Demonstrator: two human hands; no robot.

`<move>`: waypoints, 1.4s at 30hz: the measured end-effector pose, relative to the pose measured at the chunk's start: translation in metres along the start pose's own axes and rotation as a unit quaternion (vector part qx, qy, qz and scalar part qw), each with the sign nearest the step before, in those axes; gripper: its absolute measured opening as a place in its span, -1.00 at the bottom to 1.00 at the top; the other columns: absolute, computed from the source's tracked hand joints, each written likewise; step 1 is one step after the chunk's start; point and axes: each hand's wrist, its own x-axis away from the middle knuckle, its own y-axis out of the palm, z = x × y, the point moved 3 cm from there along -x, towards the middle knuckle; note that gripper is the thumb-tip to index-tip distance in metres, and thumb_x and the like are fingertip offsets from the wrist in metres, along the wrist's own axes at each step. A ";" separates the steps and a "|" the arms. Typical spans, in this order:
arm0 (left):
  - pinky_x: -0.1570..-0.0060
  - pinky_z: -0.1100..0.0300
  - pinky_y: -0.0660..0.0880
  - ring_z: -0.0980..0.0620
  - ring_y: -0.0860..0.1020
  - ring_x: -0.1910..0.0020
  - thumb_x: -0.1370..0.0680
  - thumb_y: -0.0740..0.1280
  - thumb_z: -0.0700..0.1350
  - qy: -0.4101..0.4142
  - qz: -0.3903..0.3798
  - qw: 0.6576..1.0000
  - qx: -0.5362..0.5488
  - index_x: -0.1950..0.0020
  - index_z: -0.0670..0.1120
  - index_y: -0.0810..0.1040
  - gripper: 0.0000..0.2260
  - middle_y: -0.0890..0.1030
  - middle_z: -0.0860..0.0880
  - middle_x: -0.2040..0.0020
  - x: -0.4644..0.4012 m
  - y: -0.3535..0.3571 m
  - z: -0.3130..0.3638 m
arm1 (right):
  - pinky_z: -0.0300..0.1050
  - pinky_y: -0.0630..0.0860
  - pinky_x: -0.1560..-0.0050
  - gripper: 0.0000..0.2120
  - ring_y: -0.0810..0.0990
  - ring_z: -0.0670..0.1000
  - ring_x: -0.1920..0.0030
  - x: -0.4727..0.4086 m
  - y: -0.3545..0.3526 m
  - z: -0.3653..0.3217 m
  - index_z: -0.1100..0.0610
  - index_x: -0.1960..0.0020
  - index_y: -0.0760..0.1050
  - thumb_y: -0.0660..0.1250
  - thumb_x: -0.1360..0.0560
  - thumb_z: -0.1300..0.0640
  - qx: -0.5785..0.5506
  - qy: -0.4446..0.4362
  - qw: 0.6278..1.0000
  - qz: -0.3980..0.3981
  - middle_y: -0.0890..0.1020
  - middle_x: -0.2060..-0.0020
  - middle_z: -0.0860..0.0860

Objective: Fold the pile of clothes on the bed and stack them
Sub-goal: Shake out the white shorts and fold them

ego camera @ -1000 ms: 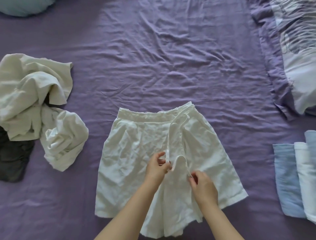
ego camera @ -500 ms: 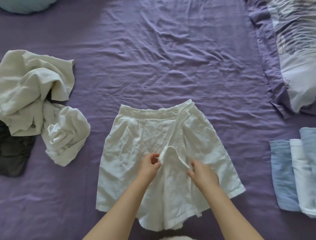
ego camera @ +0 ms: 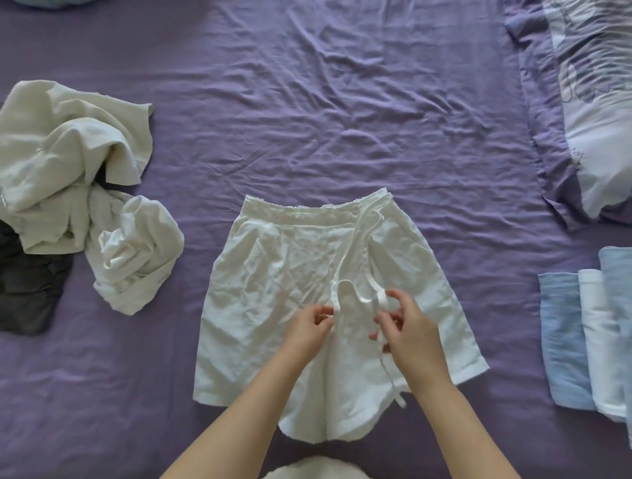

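Note:
White shorts (ego camera: 273, 301) lie flat on the purple bed sheet (ego camera: 307, 119), waistband away from me. A white waist tie (ego camera: 355, 246) runs down from the waistband and loops over the front. My left hand (ego camera: 313, 326) pinches the left strand of the tie. Just to the right, my right hand (ego camera: 408, 328) has its fingers curled round the tie's other strand, whose loose end trails down to the hem. A pile of unfolded clothes (ego camera: 68, 164), cream and white over a dark garment, sits at the left. Folded blue and white clothes (ego camera: 588, 335) lie at the right edge.
A patterned pillow (ego camera: 595, 102) lies at the upper right. A bluish cushion edge (ego camera: 58, 2) shows at the top left. Something white (ego camera: 314, 470) is at the bottom edge, close to me. Wrinkled sheet stretches beyond the shorts.
Both hands have worked the tie: the loop has shifted to the right and my right hand has moved up to wrap its fingers round the strand. The shorts have stayed flat.

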 end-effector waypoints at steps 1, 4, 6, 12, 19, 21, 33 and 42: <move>0.02 0.13 0.45 0.07 0.50 0.13 -0.57 0.26 -0.24 0.009 -0.006 1.000 0.002 -0.06 0.01 0.55 -0.81 0.56 0.00 0.12 0.001 0.001 0.002 | -0.22 0.57 0.36 -0.74 0.65 -0.17 0.29 -0.004 -0.003 -0.017 -0.04 -0.18 0.46 0.31 -0.55 0.21 -0.046 -0.030 0.998 0.007 0.65 0.22 -0.10; -0.03 0.12 0.47 0.07 0.49 0.12 -0.58 0.25 -0.22 0.030 -0.016 0.999 0.002 -0.21 0.01 0.53 -0.75 0.53 0.03 0.10 0.007 -0.001 0.005 | -0.27 0.57 0.32 -0.72 0.66 -0.16 0.22 -0.020 -0.003 -0.058 -0.14 -0.06 0.48 0.35 -0.52 0.23 -0.094 -0.127 0.987 0.025 0.65 0.15 -0.14; 0.02 0.17 0.46 0.06 0.48 0.10 -0.59 0.23 -0.21 0.026 -0.015 0.999 0.016 -0.26 0.01 0.52 -0.72 0.52 0.01 0.06 0.009 -0.008 0.003 | -0.26 0.58 0.25 -0.68 0.66 -0.17 0.18 -0.030 0.004 -0.069 -0.17 -0.04 0.47 0.34 -0.51 0.26 -0.102 -0.152 0.982 0.039 0.64 0.13 -0.14; 0.01 0.21 0.47 0.05 0.51 0.02 -0.60 0.22 -0.18 -0.009 0.028 0.999 0.028 -0.29 -0.03 0.49 -0.73 0.55 -0.05 -0.09 0.008 -0.041 -0.023 | -0.16 0.49 -0.07 -0.70 0.60 0.06 -0.07 -0.046 0.045 -0.023 0.18 -0.26 0.47 0.29 -0.53 0.29 -0.002 -0.043 0.999 0.010 0.62 0.00 0.06; -0.08 0.26 0.42 0.06 0.50 -0.13 -0.59 0.24 -0.21 0.000 0.161 0.984 -0.074 -0.29 -0.08 0.50 -0.72 0.54 -0.04 -0.19 0.006 -0.087 -0.060 | 0.10 -0.06 -0.48 -0.45 -0.25 0.11 -0.53 -0.024 0.106 0.024 -0.11 -0.55 -0.10 0.05 -0.64 -0.04 0.398 -0.134 0.893 -0.159 -0.17 -0.55 0.02; -0.16 0.22 0.36 -0.01 0.42 -0.24 -0.56 0.25 -0.22 0.016 0.211 0.968 -0.135 -0.32 -0.07 0.48 -0.67 0.48 -0.05 -0.24 0.006 -0.100 -0.065 | 0.22 -0.10 -0.47 -0.48 -0.25 0.13 -0.53 -0.027 0.113 0.032 -0.14 -0.55 -0.13 -0.02 -0.64 -0.08 0.472 -0.090 0.851 -0.210 -0.16 -0.55 -0.04; -0.21 -0.01 0.47 -0.09 0.54 -0.18 -0.42 0.51 -0.10 -0.094 0.109 0.985 0.095 -0.38 -0.12 0.37 -0.42 0.54 -0.09 -0.27 0.000 -0.154 -0.095 | 0.18 -0.10 -0.47 -0.43 -0.21 0.14 -0.54 0.005 0.156 0.025 -0.04 -0.55 -0.04 0.10 -0.61 -0.05 0.463 -0.087 0.869 -0.154 -0.07 -0.56 0.05; -0.04 0.04 0.54 -0.02 0.64 0.00 -0.45 0.46 -0.15 -0.035 0.058 0.993 0.100 -0.04 -0.08 0.63 -0.82 0.68 -0.04 -0.01 0.006 -0.183 -0.089 | 0.29 -0.11 -0.44 -0.37 -0.12 0.22 -0.53 0.024 0.179 0.002 -0.10 -0.54 0.06 0.17 -0.55 -0.21 0.462 -0.184 0.859 -0.123 0.05 -0.54 0.11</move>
